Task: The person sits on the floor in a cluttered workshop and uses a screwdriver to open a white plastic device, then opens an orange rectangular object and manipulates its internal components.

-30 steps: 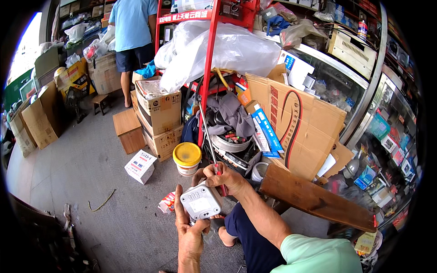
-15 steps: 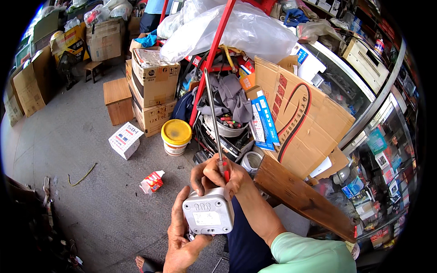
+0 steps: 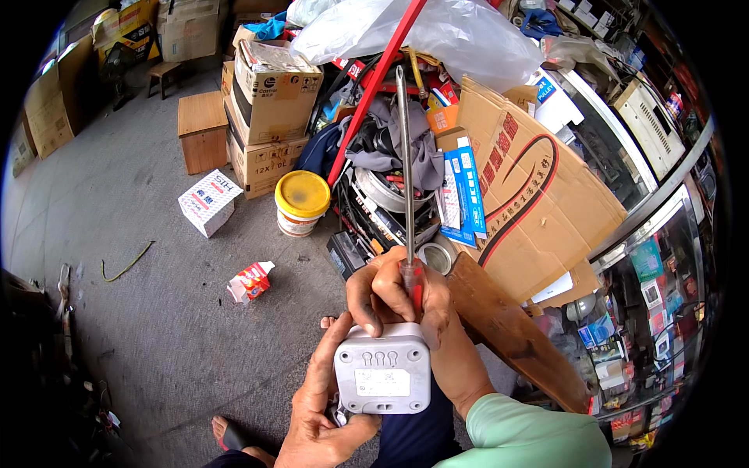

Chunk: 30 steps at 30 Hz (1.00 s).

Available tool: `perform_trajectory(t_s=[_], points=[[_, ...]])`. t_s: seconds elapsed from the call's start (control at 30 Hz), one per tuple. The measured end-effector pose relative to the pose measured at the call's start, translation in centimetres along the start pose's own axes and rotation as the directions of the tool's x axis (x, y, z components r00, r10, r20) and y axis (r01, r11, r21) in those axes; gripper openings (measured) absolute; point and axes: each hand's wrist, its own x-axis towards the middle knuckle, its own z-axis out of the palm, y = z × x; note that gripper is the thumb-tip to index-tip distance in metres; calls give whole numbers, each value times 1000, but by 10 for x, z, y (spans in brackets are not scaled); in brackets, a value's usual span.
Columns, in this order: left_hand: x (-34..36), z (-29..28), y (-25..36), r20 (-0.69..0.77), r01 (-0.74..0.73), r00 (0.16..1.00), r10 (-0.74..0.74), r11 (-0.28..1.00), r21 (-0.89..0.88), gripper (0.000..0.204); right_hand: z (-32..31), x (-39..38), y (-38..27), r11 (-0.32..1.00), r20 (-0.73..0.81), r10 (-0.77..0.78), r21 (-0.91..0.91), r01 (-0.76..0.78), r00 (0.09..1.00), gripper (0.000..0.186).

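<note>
One grey box (image 3: pixel 382 355) sits clamped in the left hand (image 3: pixel 324 417), while the right hand (image 3: pixel 399 295), closed around a screwdriver (image 3: pixel 406 179), touches the box's far edge.

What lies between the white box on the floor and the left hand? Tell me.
Head view: a red-and-white packet on the grey floor lies between the white box and the left hand.

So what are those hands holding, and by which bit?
Left hand: grey box, by its left side and lower edge. Right hand: screwdriver, by its handle.
</note>
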Motion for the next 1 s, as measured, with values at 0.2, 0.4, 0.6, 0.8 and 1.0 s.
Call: perform_trajectory(t_s=[0.2,0.4,0.6,0.8,1.0], points=[[1,-8,-4,-40,-53,997,61,984,169,96,-6,1,8,1000,-44,-13,25,14,999,43],[0,-9,-3,27,-115,993,112,976,185,91,1,-2,2,1000,-134,17,11,-15,991,45],[-2,-10,-4,10,-107,994,106,988,114,91,7,4,0,996,-143,52,-62,-61,988,44],[-3,-6,-7,-112,2,994,5,998,63,105,10,4,-4,991,-153,90,-85,-104,984,44],[6,2,-14,-128,9,992,0,997,72,106,9,-8,-15,990,-195,94,-82,-112,976,42]])
